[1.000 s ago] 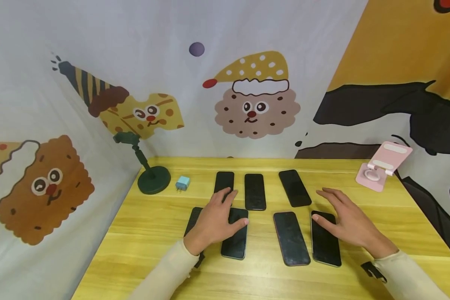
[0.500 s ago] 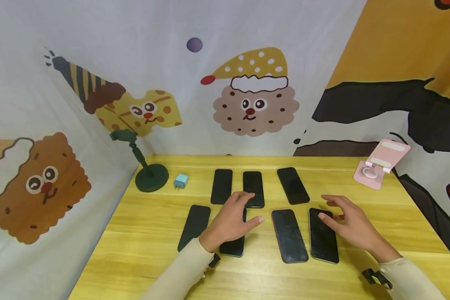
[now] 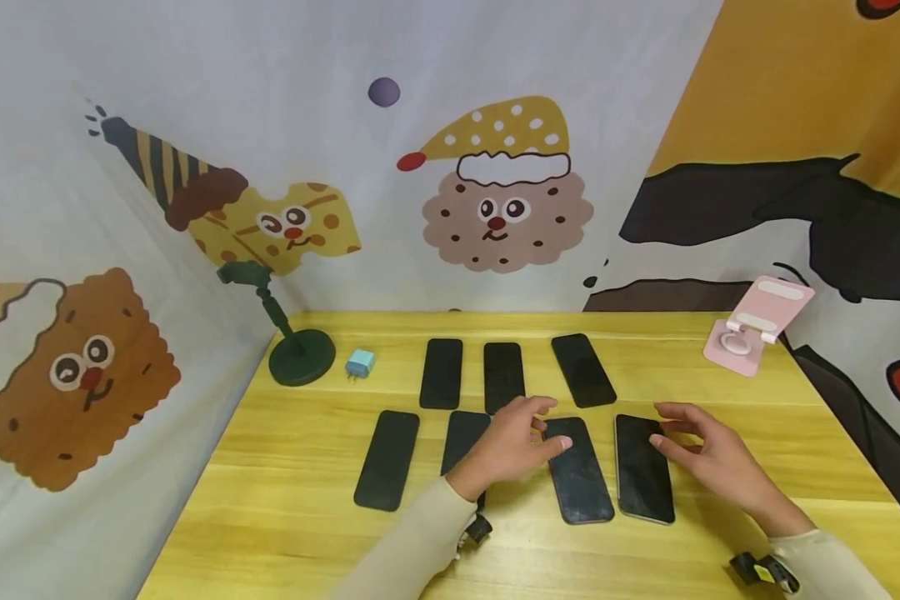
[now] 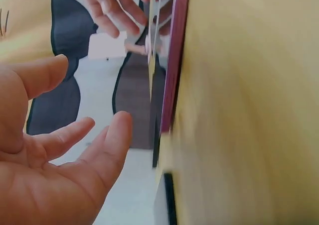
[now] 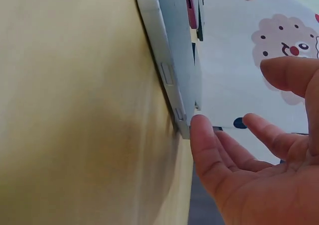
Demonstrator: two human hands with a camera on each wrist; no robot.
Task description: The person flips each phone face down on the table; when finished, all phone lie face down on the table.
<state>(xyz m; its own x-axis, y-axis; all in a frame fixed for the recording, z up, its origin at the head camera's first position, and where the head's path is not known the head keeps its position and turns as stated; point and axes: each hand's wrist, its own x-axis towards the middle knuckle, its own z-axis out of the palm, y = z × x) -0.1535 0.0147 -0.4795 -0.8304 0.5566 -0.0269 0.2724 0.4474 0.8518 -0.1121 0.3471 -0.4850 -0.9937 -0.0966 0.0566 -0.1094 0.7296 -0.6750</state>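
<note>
L hand (image 3: 516, 442) is over the upper end of the red-edged phone (image 3: 581, 479), thumb & fingers spread w/ nothing between them, a gap to the phone showing in the L wrist view. R hand (image 3: 712, 454) is by the R long side of the silver-edged phone (image 3: 643, 475), fingers apart, no grip; can't tell if a fingertip touches. Both phones lie flat, side by side, in the front row on the table (image 3: 270, 533). Prob. fairly light, rigid, no give; dark faces look like glass, so likely slick & could crack if dropped. Lying flat = hard to get under, so best hold is prob. thumb on one long edge, fingers on the other, approx. mid-length, minding the side btns (image 5: 167, 73) on the silver-edged one
</note>
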